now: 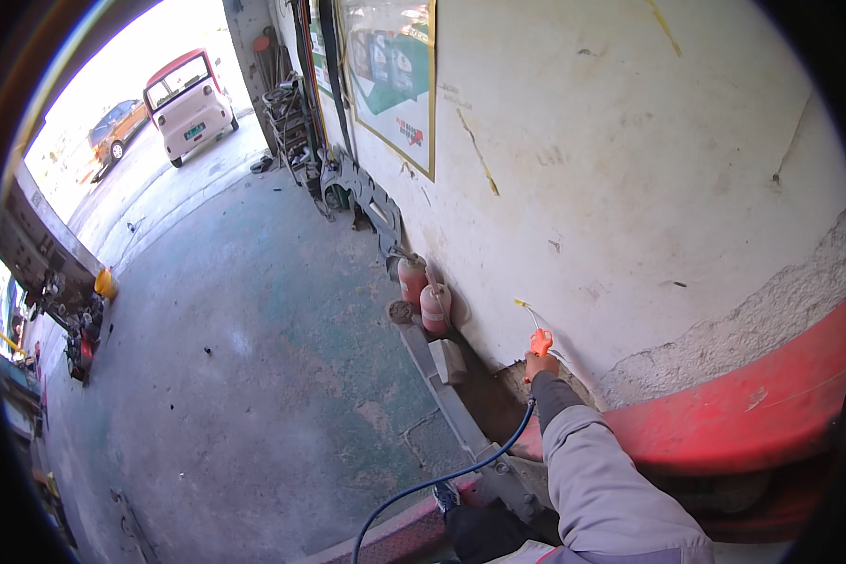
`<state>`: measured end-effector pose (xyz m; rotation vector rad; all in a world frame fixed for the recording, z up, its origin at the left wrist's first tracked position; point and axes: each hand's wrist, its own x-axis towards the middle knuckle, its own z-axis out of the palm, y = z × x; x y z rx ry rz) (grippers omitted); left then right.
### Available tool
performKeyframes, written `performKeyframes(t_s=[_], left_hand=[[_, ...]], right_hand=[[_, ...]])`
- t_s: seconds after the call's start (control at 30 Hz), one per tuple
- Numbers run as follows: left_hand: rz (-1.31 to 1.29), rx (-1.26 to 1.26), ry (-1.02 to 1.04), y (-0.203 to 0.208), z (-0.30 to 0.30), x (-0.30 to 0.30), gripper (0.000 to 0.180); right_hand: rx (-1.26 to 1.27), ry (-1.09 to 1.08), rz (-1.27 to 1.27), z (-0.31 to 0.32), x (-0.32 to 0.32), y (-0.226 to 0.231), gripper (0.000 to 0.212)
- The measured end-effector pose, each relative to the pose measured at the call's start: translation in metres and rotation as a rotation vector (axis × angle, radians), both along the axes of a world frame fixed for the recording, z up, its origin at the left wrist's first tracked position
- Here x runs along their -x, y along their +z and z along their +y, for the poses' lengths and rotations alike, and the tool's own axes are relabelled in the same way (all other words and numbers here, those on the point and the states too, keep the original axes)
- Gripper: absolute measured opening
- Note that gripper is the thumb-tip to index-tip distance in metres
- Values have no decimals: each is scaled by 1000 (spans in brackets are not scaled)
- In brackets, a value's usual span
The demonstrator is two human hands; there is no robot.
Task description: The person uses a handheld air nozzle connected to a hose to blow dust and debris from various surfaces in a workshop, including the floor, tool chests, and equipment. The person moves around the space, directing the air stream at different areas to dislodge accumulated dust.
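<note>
My right hand (540, 365) reaches out along the wall, its fingers wrapped round an orange air blow gun (541, 342). A thin metal nozzle with a yellow tip (520, 303) sticks out from the gun, close to the white wall (630, 216). From the gun's lower end a blue air hose (461, 473) curves down to the bottom edge of the picture. A grey sleeve (600, 470) covers my forearm, with a dark cuff at the wrist. My left hand is out of sight.
Two red fire extinguishers (434, 308) stand against the wall. A red curved panel (743, 395) lies to the right. Below runs a grey metal beam (456, 414). A yellow bucket (106, 284) stands far left. Beyond the doorway is a small white-and-red vehicle (190, 111).
</note>
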<state>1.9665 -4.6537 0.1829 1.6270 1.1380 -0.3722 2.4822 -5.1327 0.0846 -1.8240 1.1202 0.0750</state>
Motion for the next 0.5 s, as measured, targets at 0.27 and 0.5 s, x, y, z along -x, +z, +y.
performKeyframes(t_s=[0.27, 0.5], left_hand=[[17, -19, -54, 5, 8, -7, 32], [8, -26, -97, 14, 4, -22, 35]], right_hand=[[43, 21, -24, 2, -10, -11, 37], [111, 4, 1, 2, -5, -26, 37]])
